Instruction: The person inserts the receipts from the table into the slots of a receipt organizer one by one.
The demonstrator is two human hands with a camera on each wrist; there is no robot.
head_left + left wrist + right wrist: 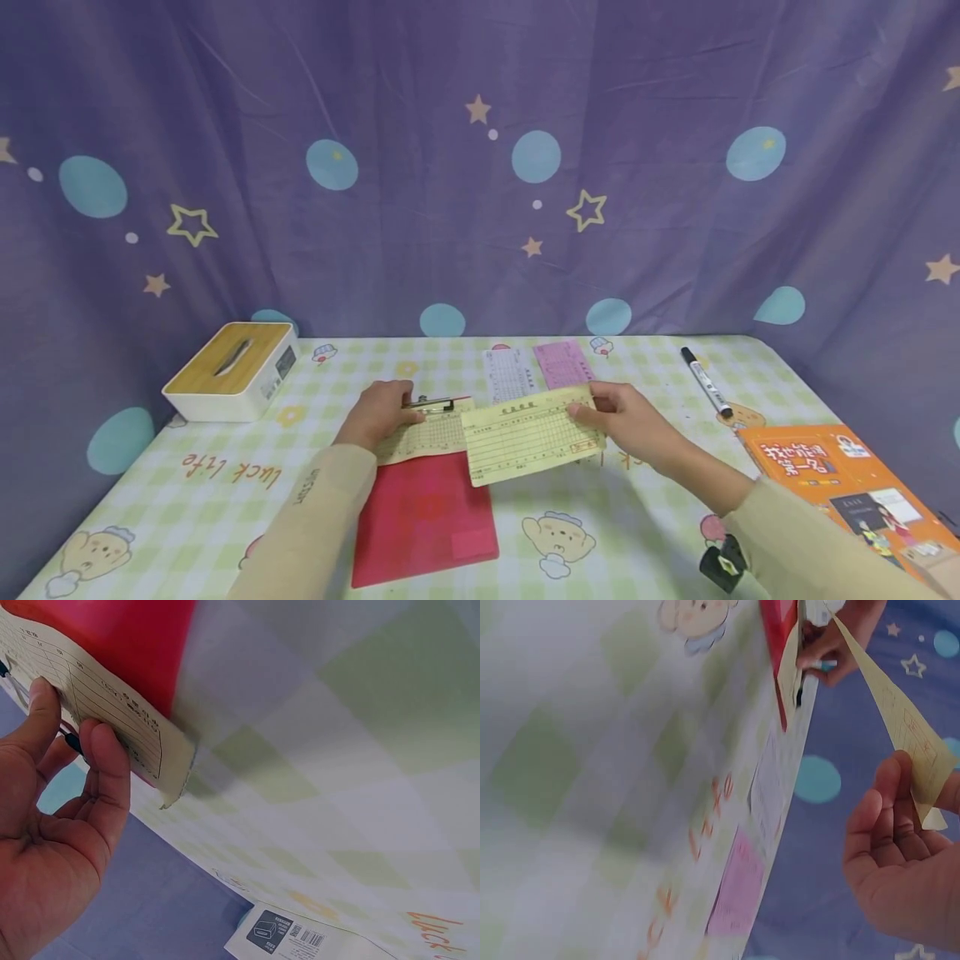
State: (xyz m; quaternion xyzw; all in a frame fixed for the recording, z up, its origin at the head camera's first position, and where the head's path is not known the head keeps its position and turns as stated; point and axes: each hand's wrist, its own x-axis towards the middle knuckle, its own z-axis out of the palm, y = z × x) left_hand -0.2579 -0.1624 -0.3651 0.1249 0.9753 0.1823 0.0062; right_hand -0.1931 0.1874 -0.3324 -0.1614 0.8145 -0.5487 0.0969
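Note:
A yellow printed form (532, 437) is pinched by its right end between the thumb and fingers of my right hand (628, 421), raised above the table. To the left lies a red clipboard (423, 521), with a second yellow form (431, 437) across its top end. My left hand (381, 412) grips the metal clip (433, 406) there. In the left wrist view, the thumb of the left hand (64, 802) presses near the form's edge and fingers curl at the clip's black tip. The right wrist view shows the raised form (909, 731) nearly edge-on, hanging slanted.
Behind the hands lie a white slip (510, 375) and a pink slip (564, 364). A black-and-white marker (707, 383) and an orange book (832, 483) are on the right. A wood-topped tissue box (232, 371) stands back left. A purple curtain (420, 208) hangs behind the table.

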